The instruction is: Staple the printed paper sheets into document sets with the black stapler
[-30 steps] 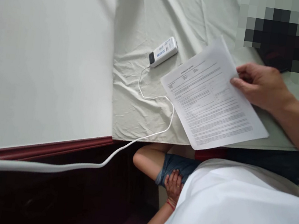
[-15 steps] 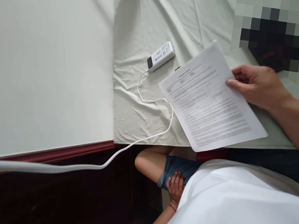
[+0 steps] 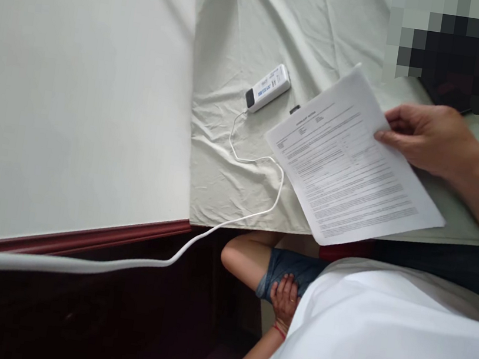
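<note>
cloth (image 3: pixel 218 141): pale grey-green, creased and rucked, spread over the middle and upper right; what it covers is hidden.
white surface (image 3: pixel 78 91): smooth, filling the left side, bordered by a dark red moulded edge (image 3: pixel 93 236), with deep shadow below.
printed paper (image 3: pixel 347 171): tilted in view, over the cloth, its lowest corner reaching past the cloth's near edge.
right hand (image 3: pixel 423 137): grip clamped on the printed paper at its right side, thumb on top, the other fingers partly hidden.
left hand (image 3: pixel 285 296): laid across the denim shorts (image 3: pixel 296 268), fingers extended and unclenched; a red cord (image 3: pixel 279 329) circles the wrist.
writing on the printed paper: a short heading, a few small lines, then dense paragraphs; too fine and blurred to read.
white device (image 3: pixel 273 86): on the cloth, left of the printed paper and apart from it, with a dark panel at one end.
label on the white device: blue and darker print, illegible; the brand cannot be told.
cable (image 3: pixel 281 191): white, running from the device's dark end, bending over the cloth, then leaving at the left.
small dark object (image 3: pixel 294 109): just beside the printed paper's top edge.
upper right: a pixelated patch, with part of a dark thing (image 3: pixel 449 96) showing below.
</note>
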The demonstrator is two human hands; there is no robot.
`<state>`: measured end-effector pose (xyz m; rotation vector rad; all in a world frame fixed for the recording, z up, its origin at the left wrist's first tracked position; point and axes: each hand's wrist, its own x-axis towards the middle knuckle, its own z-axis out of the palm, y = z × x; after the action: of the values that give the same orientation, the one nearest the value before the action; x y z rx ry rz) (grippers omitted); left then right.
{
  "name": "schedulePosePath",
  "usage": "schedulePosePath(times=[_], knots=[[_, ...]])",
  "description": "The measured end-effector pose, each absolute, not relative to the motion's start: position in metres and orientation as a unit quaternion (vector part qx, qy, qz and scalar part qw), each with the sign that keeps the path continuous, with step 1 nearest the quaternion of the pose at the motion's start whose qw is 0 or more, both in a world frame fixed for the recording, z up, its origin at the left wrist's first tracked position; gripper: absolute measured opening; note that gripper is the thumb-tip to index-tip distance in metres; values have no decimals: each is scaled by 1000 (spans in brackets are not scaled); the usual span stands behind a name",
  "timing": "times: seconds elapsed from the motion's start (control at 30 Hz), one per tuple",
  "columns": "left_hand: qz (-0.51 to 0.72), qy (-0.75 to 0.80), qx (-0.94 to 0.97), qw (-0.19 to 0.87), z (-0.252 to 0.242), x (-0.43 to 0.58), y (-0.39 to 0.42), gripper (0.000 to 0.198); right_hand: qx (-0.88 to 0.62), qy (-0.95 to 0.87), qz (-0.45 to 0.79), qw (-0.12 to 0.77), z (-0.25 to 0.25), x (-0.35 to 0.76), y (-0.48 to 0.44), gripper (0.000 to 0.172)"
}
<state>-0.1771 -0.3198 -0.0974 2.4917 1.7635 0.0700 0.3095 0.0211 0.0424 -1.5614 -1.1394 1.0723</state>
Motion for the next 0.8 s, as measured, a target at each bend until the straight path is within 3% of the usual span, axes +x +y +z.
schedulePosePath(times=[0.33,0.8], knots=[[38,586,809,33,-91,-169,-319,47,-563,-495,445,489,27,320,21,24],[29,607,788,100,-87,-165,-314,48,-642,-506,388,426,39,316,17,28]])
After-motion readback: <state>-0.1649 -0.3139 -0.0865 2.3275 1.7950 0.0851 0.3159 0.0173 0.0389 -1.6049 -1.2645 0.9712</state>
